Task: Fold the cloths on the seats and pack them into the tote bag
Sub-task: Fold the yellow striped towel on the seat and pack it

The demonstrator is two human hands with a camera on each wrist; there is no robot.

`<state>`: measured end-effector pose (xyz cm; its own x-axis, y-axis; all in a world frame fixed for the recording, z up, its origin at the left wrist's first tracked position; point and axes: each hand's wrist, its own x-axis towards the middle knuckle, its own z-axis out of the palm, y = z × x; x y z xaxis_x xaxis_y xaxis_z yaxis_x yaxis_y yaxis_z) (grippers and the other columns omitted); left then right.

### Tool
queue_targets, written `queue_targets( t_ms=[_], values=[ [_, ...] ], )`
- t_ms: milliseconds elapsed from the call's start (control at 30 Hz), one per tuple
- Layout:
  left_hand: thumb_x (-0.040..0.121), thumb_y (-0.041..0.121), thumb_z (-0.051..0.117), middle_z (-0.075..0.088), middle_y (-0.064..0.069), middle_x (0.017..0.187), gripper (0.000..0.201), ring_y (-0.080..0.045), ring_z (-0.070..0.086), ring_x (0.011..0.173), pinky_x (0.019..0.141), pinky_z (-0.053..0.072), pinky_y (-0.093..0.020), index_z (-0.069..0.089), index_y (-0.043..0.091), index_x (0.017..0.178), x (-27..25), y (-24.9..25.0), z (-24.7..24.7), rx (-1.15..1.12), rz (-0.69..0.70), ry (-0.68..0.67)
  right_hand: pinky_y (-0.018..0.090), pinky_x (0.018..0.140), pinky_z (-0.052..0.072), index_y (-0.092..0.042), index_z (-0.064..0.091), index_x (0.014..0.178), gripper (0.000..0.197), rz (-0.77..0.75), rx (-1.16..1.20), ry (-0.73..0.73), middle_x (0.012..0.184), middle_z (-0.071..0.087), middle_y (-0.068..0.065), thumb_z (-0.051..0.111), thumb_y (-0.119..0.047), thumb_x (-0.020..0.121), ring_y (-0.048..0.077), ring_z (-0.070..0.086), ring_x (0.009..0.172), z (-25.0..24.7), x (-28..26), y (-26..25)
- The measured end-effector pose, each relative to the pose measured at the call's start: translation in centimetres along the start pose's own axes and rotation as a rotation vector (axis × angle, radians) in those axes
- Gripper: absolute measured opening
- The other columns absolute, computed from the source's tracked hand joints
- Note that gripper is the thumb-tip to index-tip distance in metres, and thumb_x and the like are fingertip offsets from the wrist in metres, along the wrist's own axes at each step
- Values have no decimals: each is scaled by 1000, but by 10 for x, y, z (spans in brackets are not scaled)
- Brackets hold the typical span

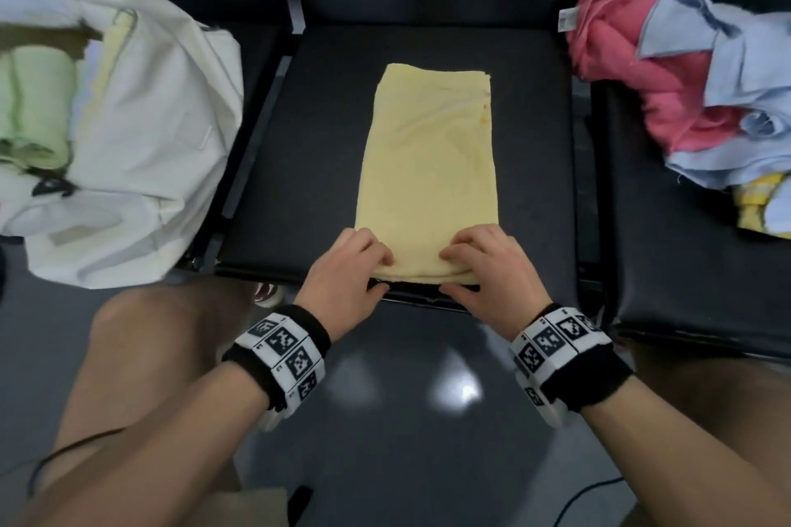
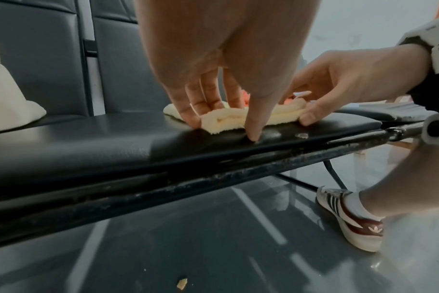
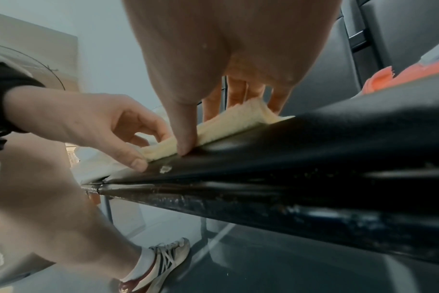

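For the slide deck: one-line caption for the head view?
Both hands, left hand and right hand, grip the near edge of a folded yellow cloth on the middle seat, tote bag left.

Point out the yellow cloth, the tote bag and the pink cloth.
yellow cloth (image 1: 428,150): head view, middle of its flat top face.
tote bag (image 1: 162,107): head view, bare white side wall.
pink cloth (image 1: 608,43): head view, its crumpled top, left of the blue cloth lying over it.
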<state>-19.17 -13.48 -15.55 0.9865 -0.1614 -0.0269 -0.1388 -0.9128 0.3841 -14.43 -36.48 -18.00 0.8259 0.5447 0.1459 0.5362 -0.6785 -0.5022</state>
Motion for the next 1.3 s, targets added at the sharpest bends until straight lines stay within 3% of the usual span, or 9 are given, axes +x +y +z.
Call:
queue_targets(
  t_ms=[333, 533, 667, 767, 867, 1000, 1067, 1167, 1300],
  values=[
    [86, 12, 72, 61, 3, 98, 11, -20, 55, 92, 73, 52, -41, 71, 12, 97, -9, 4, 11, -3, 44, 114, 43, 70, 50, -13, 73, 100, 12, -54, 63, 64, 88, 63, -1, 65, -16, 91, 25, 56, 84, -8, -4, 3],
    [96, 8, 59, 67, 1, 99, 16, -22, 57, 95, 80, 52, -44, 72, 9, 106, -7, 5, 8, -34, 10, 93, 37, 85, 49, -24, 62, 118, 22, 158, 152, -48, 99, 62, -3, 56, -26, 97, 19, 55, 93, -16, -2, 2],
    [100, 16, 52, 66, 3, 103, 21, -15, 55, 99, 87, 49, -36, 67, 18, 115, 1, 7, 5, -123, -121, 21, 33, 76, 50, -22, 61, 101, 9, 195, 101, -28, 95, 59, -6, 62, -27, 94, 15, 55, 89, -16, 1, 2],
    [96, 19, 59, 61, 7, 92, 11, -12, 57, 84, 79, 48, -31, 65, 24, 103, 9, 8, 2, -198, -205, 40, 32, 68, 47, -15, 65, 88, 6, 176, 74, 86, 92, 57, -4, 71, -19, 86, 18, 54, 84, -13, 1, 3],
    [89, 16, 69, 57, 6, 90, 4, -3, 52, 75, 70, 40, -14, 68, 20, 89, 15, 7, 0, -211, -248, 97, 34, 68, 44, -13, 68, 77, 8, 84, -14, 164, 86, 57, -1, 75, -11, 80, 20, 51, 81, -9, 4, 1],
    [90, 16, 69, 57, 9, 81, 5, -10, 52, 77, 76, 46, -27, 73, 19, 87, 19, 4, 2, -197, -279, 109, 35, 68, 46, -18, 75, 80, 3, -17, 3, 79, 82, 61, -5, 77, -20, 81, 19, 54, 79, -10, 3, -2],
    [92, 17, 65, 59, 9, 85, 8, -14, 54, 87, 82, 47, -32, 73, 17, 91, 18, 3, 4, -177, -264, 106, 35, 73, 46, -20, 76, 92, 16, -11, -3, 0, 88, 61, -6, 79, -29, 78, 19, 55, 85, -12, 2, 0],
    [92, 14, 65, 60, 4, 93, 9, -19, 53, 94, 83, 46, -36, 74, 16, 93, 16, 4, 5, -33, -195, 150, 36, 71, 46, -19, 75, 95, 15, -21, -22, 8, 91, 62, -5, 76, -18, 81, 21, 56, 86, -10, 3, 0],
    [81, 4, 70, 61, -1, 88, 12, -22, 54, 82, 70, 43, -32, 71, 12, 89, 9, 20, 7, 114, 116, 260, 37, 67, 43, -17, 75, 94, 13, -15, -39, 54, 87, 63, -3, 66, -10, 88, 24, 55, 81, -5, 5, 0]
  ],
)
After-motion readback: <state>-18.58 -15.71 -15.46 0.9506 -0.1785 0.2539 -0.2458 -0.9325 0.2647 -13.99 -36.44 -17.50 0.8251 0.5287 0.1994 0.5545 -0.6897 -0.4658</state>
